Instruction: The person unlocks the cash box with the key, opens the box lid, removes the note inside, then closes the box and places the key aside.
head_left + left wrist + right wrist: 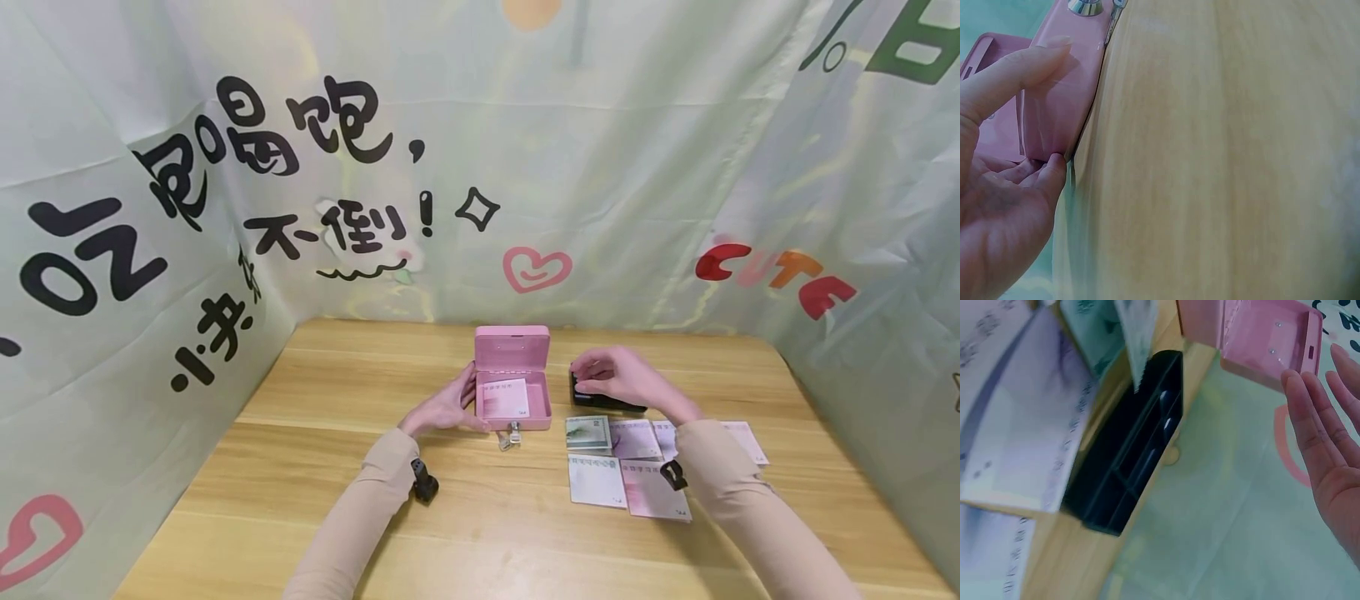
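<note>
A small pink cash box [542, 400] stands on the table, its lid [512, 346] raised. Inside lies a pinkish-white printed paper [506, 398]. My left hand [444, 407] grips the box's left front corner. In the left wrist view the thumb [1029, 69] lies along the front wall and the other fingers are against the side. At the front hang a small metal lock [514, 433] and keys [505, 442]. My right hand [618, 377] is over a black compartmented tray [611, 404], right of the box. Its fingers [1307, 419] extend with nothing between them in the right wrist view.
In front of the tray lie several printed papers: a green one [588, 433], purple ones [633, 439], a whitish one [596, 481] and a pink one [652, 492]. The right forearm passes over some. A printed cloth [600, 208] hangs behind the table.
</note>
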The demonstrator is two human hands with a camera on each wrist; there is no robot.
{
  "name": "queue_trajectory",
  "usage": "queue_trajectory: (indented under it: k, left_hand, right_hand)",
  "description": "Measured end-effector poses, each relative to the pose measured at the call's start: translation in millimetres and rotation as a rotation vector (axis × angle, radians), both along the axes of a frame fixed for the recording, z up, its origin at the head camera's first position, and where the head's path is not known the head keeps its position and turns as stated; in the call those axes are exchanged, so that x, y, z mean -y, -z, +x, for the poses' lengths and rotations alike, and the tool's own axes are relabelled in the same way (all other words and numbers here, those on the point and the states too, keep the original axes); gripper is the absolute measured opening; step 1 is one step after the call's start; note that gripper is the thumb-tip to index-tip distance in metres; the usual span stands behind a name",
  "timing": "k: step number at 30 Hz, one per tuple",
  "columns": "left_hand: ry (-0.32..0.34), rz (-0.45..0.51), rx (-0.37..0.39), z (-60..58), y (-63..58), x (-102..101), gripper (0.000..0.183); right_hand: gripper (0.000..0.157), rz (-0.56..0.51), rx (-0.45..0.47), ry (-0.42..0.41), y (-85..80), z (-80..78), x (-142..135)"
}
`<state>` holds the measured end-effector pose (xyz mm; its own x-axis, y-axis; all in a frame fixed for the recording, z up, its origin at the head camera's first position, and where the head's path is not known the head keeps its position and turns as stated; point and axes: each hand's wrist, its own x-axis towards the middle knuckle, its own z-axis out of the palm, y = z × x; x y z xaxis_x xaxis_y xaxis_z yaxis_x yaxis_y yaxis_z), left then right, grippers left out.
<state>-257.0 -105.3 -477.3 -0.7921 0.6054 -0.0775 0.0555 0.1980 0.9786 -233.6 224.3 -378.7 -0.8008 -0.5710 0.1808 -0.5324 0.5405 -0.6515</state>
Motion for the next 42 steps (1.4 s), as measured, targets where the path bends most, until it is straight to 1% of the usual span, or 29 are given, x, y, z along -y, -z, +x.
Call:
queue_trajectory:
  k: [4,11,15,19,23,28,31,35,38,42]
  left_hand:
    - [-0.008,0.002,0.007,0.3,-0.3,-1,0.128]
    - [-0.004,0.004,-0.006,-1.5,1.6,0,0.128]
    - [-0.002,0.003,-0.007,-2.0,1.6,0,0.129]
    - [-0.005,-0.003,-0.002,-1.6,0.9,1,0.13]
    - [-0.007,-0.012,-0.001,-1.0,0.9,1,0.13]
    - [0.0,-0.01,0.001,-0.4,1.0,2,0.13]
    - [0.008,-0.002,-0.008,-0.7,1.1,2,0.129]
    - [0.013,0.006,-0.01,-1.2,1.1,2,0.13]
    - [0.021,0.015,-0.011,-1.5,1.3,2,0.13]
    - [0.029,0.017,-0.016,-1.5,1.3,2,0.129]
  right_hand:
    - [0.022,0.037,0.036,-0.017,-3.5,-5.3,10]
    - [0.022,0.071,0.061,-0.032,-4.6,-13.4,29]
    - [0.023,0.071,0.073,-0.065,-2.2,-18.8,39]
    - [0.024,0.066,0.112,-0.107,0.1,-24.3,48]
    - [0.024,0.066,0.156,-0.135,4.6,-30.0,58]
    - [0.022,0.092,0.185,-0.131,12.5,-36.2,71]
    - [0.023,0.092,0.217,-0.129,17.2,-39.2,77]
    - [0.026,0.085,0.282,-0.14,24.1,-43.2,83]
    - [0.026,0.11,0.294,-0.154,28.1,-44.9,87]
    - [0.026,0.158,0.256,-0.162,31.8,-45.8,91]
